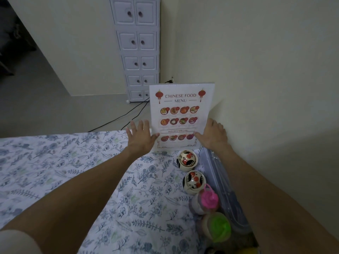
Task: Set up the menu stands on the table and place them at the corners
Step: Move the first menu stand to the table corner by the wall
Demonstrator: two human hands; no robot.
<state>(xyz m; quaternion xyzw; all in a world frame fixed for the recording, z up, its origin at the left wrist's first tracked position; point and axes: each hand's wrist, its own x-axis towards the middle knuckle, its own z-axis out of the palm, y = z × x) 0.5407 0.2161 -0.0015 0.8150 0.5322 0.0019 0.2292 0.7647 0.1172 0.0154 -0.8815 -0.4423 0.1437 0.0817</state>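
Note:
A white menu stand (180, 114) printed "Chinese Food Menu" stands upright at the far right corner of the table (73, 171), close to the wall. My left hand (141, 136) is spread flat with fingers apart, its thumb touching the stand's lower left edge. On the other side, my right hand (211, 134) rests against the lower right edge, thumb on the front face; its fingers lie behind the sheet. Whether either hand truly grips the stand is unclear.
The table wears a blue floral cloth. Along its right edge stand two rooster-painted jars (187, 160) (194, 182), a pink-capped bottle (206, 198), a green-capped bottle (218, 228) and a clear plastic box (223, 189). A white drawer cabinet (139, 52) and floor cables (117, 118) lie beyond.

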